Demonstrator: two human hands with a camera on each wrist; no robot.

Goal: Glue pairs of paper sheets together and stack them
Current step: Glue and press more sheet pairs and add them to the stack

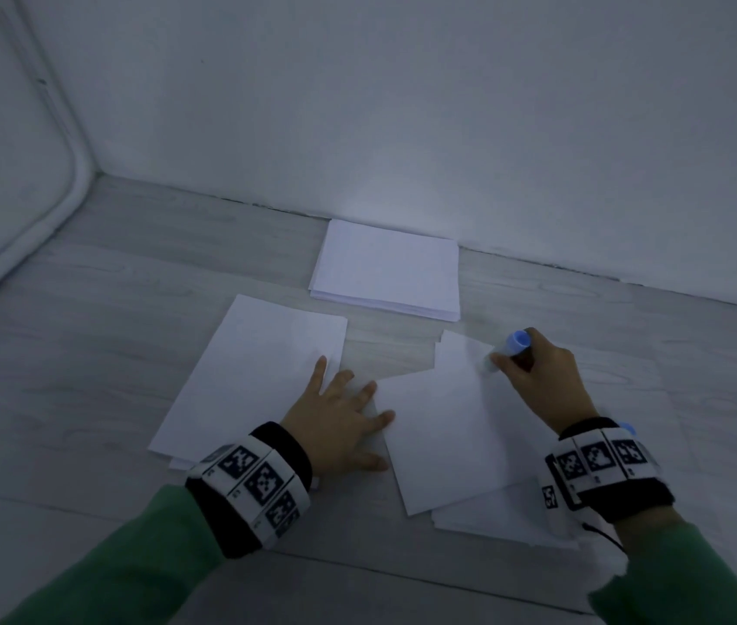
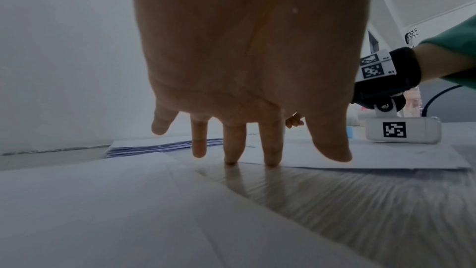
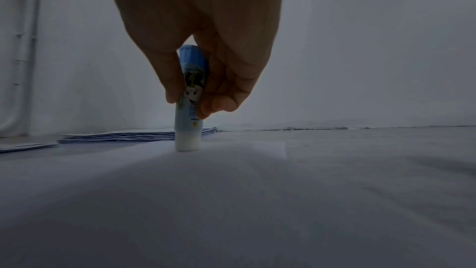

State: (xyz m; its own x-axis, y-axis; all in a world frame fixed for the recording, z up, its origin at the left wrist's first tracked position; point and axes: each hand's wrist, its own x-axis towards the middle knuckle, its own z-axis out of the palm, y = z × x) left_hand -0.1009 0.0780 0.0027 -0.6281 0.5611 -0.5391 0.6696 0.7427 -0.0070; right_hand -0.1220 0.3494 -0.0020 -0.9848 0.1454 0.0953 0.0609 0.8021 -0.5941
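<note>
Lower left of centre: loose paper sheets [image 1: 249, 376] lying flat on the grey wood-grain surface [image 1: 87, 354]. Left hand [image 1: 339, 417], fingers wide and straight, pressing the single sheet's [image 1: 443, 435] left edge. Upper centre: neat paper stack [image 1: 386, 270] against the wall. Right: right hand [image 1: 537, 381] pinching blue glue stick [image 1: 508, 349], tip touching that sheet's far corner.

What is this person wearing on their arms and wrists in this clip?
Both arms wear green sleeves. Each wrist carries a black band ringed with white square tags printed with black codes: left wrist band, right wrist band. A thin black cord trails from the right band. Both hands are bare.
</note>
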